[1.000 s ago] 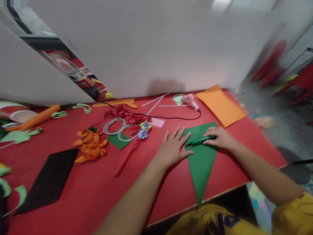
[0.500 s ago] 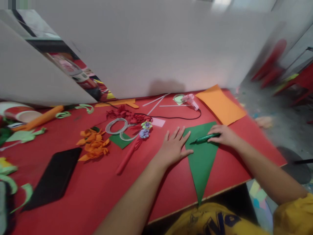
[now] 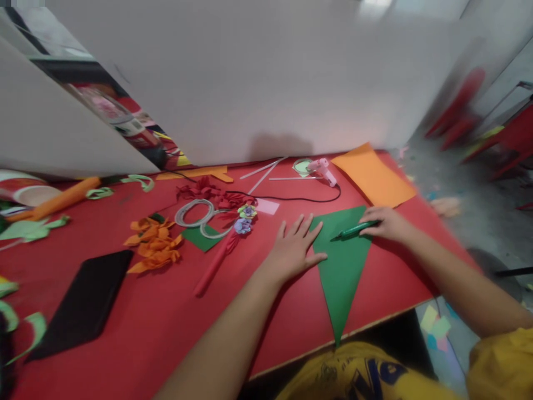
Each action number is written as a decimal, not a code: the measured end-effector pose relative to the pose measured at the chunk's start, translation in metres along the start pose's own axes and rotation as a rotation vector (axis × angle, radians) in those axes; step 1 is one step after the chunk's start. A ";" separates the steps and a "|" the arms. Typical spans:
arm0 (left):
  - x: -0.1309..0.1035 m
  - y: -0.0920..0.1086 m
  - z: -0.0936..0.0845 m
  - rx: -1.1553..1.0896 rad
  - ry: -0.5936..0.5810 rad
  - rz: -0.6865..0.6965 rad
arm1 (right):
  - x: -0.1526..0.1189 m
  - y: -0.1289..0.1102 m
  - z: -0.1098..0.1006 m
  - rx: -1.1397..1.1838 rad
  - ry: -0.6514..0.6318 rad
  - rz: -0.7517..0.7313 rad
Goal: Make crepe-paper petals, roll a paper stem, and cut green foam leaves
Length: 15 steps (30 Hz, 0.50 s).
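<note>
A green paper triangle lies on the red table, its point reaching the front edge. My left hand rests flat with fingers spread, thumb and fingertips over the paper's left side. In my right hand is a green marker pen, pinched near its back end. The pen lies slantwise above the upper part of the triangle, tip toward the left; whether the tip touches the paper I cannot tell.
A pink glue gun with a black cord and an orange sheet lie behind. Leftward are a red stick with paper flowers, wire coils, orange paper petals and a black phone-like slab.
The marker's tip has shifted slightly right and up with my right hand. My left hand stays spread on the paper. The whole view has moved a little.
</note>
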<state>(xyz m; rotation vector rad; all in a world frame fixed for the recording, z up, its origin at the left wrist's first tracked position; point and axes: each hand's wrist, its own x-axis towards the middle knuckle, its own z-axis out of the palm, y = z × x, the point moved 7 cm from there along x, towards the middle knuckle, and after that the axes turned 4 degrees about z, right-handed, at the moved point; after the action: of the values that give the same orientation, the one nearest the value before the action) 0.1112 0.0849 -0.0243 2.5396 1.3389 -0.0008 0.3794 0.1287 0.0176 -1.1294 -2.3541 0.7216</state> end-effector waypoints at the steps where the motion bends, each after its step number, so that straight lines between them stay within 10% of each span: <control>1: 0.000 0.000 0.001 0.001 0.001 0.000 | -0.001 0.001 -0.001 -0.001 0.000 0.002; 15: 0.001 -0.003 0.003 0.009 0.022 -0.002 | -0.019 0.012 -0.019 0.022 0.002 0.111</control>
<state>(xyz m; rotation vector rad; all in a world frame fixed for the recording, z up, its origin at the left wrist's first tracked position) 0.1093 0.0863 -0.0282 2.5527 1.3523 0.0208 0.4081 0.1253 0.0220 -1.2581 -2.2911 0.7818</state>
